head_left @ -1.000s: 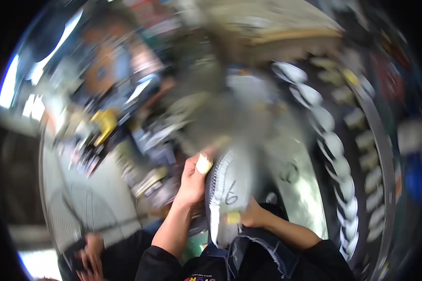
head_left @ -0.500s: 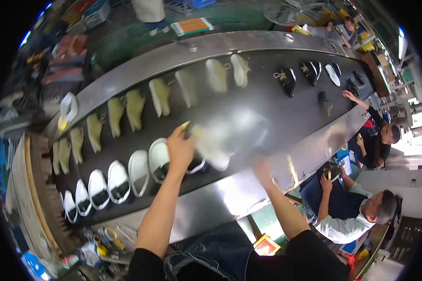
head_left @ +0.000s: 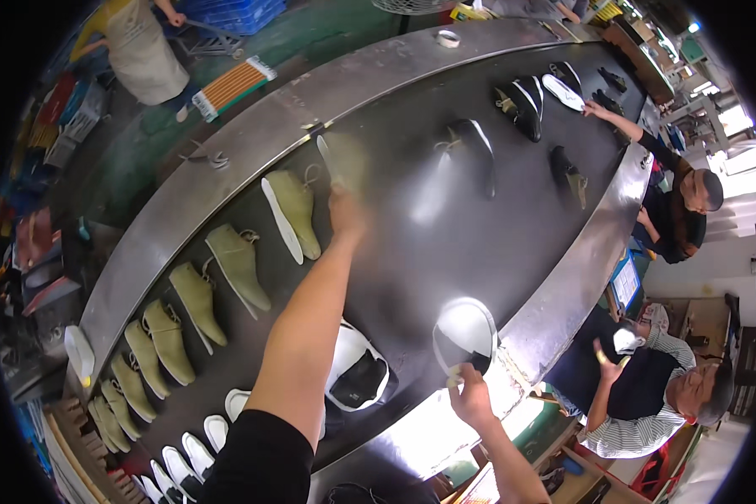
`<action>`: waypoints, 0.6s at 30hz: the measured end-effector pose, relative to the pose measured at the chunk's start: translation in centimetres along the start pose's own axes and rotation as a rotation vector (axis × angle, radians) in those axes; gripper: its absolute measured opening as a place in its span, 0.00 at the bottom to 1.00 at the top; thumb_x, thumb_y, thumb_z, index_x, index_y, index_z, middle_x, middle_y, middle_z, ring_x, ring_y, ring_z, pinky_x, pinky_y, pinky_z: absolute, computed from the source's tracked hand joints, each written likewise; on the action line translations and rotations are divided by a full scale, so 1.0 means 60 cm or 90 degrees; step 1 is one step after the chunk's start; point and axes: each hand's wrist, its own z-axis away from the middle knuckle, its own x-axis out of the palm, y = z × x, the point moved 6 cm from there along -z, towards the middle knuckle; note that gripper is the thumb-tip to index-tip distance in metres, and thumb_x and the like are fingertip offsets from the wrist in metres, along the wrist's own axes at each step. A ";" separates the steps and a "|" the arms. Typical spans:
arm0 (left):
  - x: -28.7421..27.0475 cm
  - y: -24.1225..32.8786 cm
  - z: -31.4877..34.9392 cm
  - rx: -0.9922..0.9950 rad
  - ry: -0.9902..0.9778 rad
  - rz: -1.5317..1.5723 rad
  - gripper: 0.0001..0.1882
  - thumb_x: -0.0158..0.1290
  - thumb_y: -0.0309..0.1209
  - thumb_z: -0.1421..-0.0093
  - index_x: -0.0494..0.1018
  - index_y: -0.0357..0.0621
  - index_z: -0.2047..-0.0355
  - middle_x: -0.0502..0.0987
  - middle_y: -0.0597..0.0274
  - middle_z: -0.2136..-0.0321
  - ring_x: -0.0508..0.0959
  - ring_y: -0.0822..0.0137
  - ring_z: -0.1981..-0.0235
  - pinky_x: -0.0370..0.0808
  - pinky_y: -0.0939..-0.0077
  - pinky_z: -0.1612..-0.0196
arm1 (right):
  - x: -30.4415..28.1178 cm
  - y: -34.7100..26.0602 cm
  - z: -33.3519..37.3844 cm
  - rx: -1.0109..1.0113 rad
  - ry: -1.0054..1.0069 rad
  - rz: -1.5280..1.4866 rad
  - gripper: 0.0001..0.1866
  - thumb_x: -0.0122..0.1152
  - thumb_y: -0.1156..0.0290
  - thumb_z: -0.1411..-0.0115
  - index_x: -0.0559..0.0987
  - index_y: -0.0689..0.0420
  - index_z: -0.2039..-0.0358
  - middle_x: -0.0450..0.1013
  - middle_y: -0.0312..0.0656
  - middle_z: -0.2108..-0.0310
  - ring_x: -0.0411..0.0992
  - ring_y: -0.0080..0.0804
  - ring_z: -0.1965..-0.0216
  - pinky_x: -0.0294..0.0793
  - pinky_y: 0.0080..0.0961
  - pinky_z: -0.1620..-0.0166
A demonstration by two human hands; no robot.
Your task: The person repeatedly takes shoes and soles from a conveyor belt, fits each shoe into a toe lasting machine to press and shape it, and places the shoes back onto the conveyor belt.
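Note:
My left hand (head_left: 347,217) reaches forward, blurred, closed on the lower end of an olive-green shoe last (head_left: 344,160). The last is smeared too, with a pale sole-shaped piece along its left side. Nearer me on the right, my right hand (head_left: 472,396) pinches the near end of a white shoe upper (head_left: 462,323) with a dark inside, held at the table's near edge. Something yellow covers a fingertip of that hand. Another white upper with a dark lining (head_left: 357,370) lies beside my left forearm, which partly hides it.
Olive lasts (head_left: 195,302) line the far left of the dark belt (head_left: 395,277), with white uppers (head_left: 176,466) nearer me. Black shoes (head_left: 525,109) stand farther right. Two co-workers (head_left: 647,403) sit along the right side; an aproned person (head_left: 143,50) stands beyond the metal edge (head_left: 252,126).
The view has swung right. My left hand has moved from the near white uppers to an olive last at the far side. My right hand now grips a white upper.

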 end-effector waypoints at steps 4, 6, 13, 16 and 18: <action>-0.028 -0.045 0.008 -0.052 -0.097 0.228 0.28 0.57 0.24 0.48 0.64 0.29 0.47 0.77 0.48 0.57 0.76 0.57 0.54 0.72 0.68 0.52 | -0.039 -0.077 0.005 -0.035 0.164 -0.119 0.14 0.60 0.80 0.49 0.70 0.63 0.61 0.72 0.52 0.68 0.72 0.52 0.62 0.72 0.41 0.59; -0.077 -0.081 0.036 -0.112 -0.136 0.303 0.27 0.56 0.24 0.47 0.66 0.31 0.47 0.76 0.52 0.56 0.76 0.61 0.54 0.71 0.70 0.51 | -0.040 -0.149 0.011 -0.090 0.102 -0.198 0.16 0.60 0.80 0.48 0.71 0.65 0.58 0.73 0.49 0.69 0.73 0.40 0.68 0.72 0.32 0.63; -0.417 -0.144 0.369 -0.176 -0.372 0.568 0.28 0.57 0.27 0.42 0.64 0.33 0.42 0.73 0.60 0.49 0.73 0.70 0.50 0.68 0.76 0.45 | -0.056 -0.310 -0.014 -0.168 -0.065 -0.484 0.08 0.58 0.75 0.43 0.76 0.62 0.63 0.70 0.34 0.68 0.67 0.19 0.66 0.67 0.17 0.62; -0.569 -0.137 0.513 -0.173 -0.381 0.477 0.27 0.53 0.20 0.43 0.64 0.33 0.42 0.73 0.58 0.48 0.73 0.70 0.50 0.68 0.75 0.45 | 0.030 -0.309 -0.011 0.058 -0.191 -0.688 0.17 0.48 0.67 0.37 0.74 0.66 0.54 0.74 0.43 0.62 0.74 0.31 0.62 0.74 0.25 0.59; -0.643 -0.153 0.616 -0.200 -0.334 0.434 0.23 0.47 0.22 0.40 0.64 0.30 0.43 0.73 0.52 0.48 0.74 0.65 0.49 0.69 0.74 0.45 | 0.096 -0.305 0.064 0.181 -0.244 -0.755 0.17 0.46 0.67 0.37 0.74 0.65 0.54 0.76 0.45 0.62 0.76 0.35 0.62 0.77 0.30 0.59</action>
